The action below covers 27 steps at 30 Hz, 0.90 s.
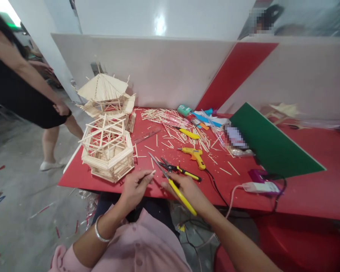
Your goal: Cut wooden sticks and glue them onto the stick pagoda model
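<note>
My left hand (137, 187) is closed at the front edge of the red table, pinching a short pale wooden stick (153, 172) whose end shows past the fingertips. My right hand (185, 189) wraps round a file (181, 196), a long pointed metal blade on a yellow handle. Its blade slants up and left across the table. Just beyond lie pliers (184, 172) with black and yellow handles. Left of my hands stands a hexagonal stick model (110, 162) with an open lattice on top. Behind it rises a pagoda-like stick model (102, 90).
A yellow glue gun (197, 155) lies on the red table (147, 147), its cord trailing right. Farther back are a yellow utility knife (189, 133) and scattered sticks (164, 121). A green board (272, 147) leans at right. Someone in black (19, 83) stands at left.
</note>
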Each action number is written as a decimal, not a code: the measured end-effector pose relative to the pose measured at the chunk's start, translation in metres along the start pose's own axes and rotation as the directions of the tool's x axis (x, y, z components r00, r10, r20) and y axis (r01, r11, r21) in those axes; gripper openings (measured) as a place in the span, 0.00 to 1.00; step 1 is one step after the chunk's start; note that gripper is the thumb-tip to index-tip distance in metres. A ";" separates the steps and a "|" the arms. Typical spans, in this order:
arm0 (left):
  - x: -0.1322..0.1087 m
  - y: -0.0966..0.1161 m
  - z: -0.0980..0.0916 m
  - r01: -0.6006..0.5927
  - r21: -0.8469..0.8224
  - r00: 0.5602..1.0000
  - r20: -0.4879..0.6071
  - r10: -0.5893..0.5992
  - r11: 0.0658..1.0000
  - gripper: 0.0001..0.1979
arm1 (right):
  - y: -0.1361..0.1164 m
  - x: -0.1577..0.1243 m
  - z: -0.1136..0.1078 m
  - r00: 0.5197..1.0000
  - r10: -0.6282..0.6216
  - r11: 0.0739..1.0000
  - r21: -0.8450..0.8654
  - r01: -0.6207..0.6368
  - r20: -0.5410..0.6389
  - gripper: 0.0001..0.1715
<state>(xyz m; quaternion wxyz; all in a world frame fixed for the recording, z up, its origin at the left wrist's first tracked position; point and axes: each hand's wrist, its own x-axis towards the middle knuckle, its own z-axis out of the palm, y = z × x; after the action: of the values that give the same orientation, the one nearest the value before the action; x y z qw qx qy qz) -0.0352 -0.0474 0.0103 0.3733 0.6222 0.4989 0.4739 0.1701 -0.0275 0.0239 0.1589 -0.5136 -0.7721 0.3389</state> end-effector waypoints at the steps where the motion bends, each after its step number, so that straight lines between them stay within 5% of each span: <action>1: -0.001 0.002 0.000 -0.020 0.023 1.000 0.007 0.020 1.000 0.14 | -0.002 0.013 -0.003 0.999 0.032 0.998 -0.057 -0.032 -0.006 0.27; 5: -0.008 0.020 -0.008 -0.134 0.095 0.990 0.047 0.130 0.986 0.14 | -0.014 0.083 -0.007 0.977 0.202 0.903 -0.374 -0.212 -0.067 0.26; 11: -0.018 0.033 -0.033 -0.158 0.127 0.987 -0.020 0.161 0.979 0.12 | -0.033 0.145 0.013 0.980 0.188 0.888 -0.413 -0.201 -0.073 0.21; 16: -0.014 0.026 -0.043 -0.170 0.226 0.973 -0.117 0.200 0.959 0.10 | -0.036 0.109 0.001 0.987 0.029 0.952 -0.297 -0.076 -0.158 0.25; 18: -0.011 0.025 -0.043 -0.199 0.237 0.969 -0.096 0.227 0.951 0.12 | -0.034 0.081 -0.006 0.979 -0.058 0.992 0.096 0.078 -0.196 0.28; 20: -0.008 0.025 -0.039 -0.230 0.232 0.968 -0.044 0.247 0.945 0.13 | -0.033 0.054 -0.009 0.975 -0.123 0.911 0.369 0.184 -0.184 0.28; 27: -0.008 0.032 -0.036 -0.206 0.268 0.977 0.110 0.183 0.941 0.10 | -0.044 0.010 -0.007 0.923 -0.095 0.876 0.409 0.255 -0.373 0.15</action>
<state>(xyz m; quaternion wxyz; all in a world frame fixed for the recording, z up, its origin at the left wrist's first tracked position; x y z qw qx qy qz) -0.0621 -0.0632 0.0486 0.2541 0.7339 0.4805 0.4074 0.1399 -0.0267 0.0583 0.4351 -0.4407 -0.6769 0.3978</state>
